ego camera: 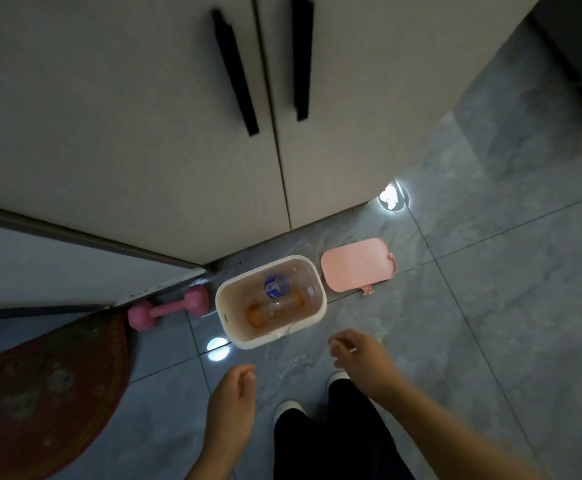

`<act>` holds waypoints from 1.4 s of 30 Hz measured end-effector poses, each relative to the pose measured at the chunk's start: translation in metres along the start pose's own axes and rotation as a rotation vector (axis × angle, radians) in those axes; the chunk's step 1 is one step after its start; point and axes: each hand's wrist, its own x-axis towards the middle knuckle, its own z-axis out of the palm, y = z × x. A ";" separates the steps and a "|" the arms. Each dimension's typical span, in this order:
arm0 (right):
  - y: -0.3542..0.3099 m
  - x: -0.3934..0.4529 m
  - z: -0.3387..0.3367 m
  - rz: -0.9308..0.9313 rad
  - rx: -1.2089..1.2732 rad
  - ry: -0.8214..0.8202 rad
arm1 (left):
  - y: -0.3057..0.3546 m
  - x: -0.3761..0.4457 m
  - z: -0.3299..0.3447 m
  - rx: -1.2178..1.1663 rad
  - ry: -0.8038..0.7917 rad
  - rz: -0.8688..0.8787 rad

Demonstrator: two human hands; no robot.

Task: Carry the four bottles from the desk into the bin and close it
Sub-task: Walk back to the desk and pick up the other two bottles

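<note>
While rounded white bin (271, 337) gapes, smooth pink lid (357, 265) beside.

A pink dumbbell (168, 308) lies on the grey tiled floor (490, 306) at centre left, beside a red patterned mat (40, 393) in the lower left. Beige cabinet doors (144, 133) with two black handles (235, 71) fill the upper frame.

Both hands (237, 393) (358, 355) empty, fingers loosely curled.
</note>
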 end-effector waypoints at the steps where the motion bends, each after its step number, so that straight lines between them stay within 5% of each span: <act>1: -0.002 -0.015 -0.012 0.022 0.040 0.010 | 0.007 -0.012 -0.005 0.002 0.001 -0.002; 15: 0.012 -0.205 -0.140 0.186 0.319 0.168 | 0.090 -0.165 -0.067 0.184 -0.150 0.098; 31: 0.125 -0.374 -0.098 0.492 0.533 0.343 | 0.110 -0.224 -0.100 0.598 -0.389 0.279; 42: 0.216 -0.443 -0.133 0.614 0.880 0.529 | 0.176 -0.262 -0.025 0.730 -0.390 0.359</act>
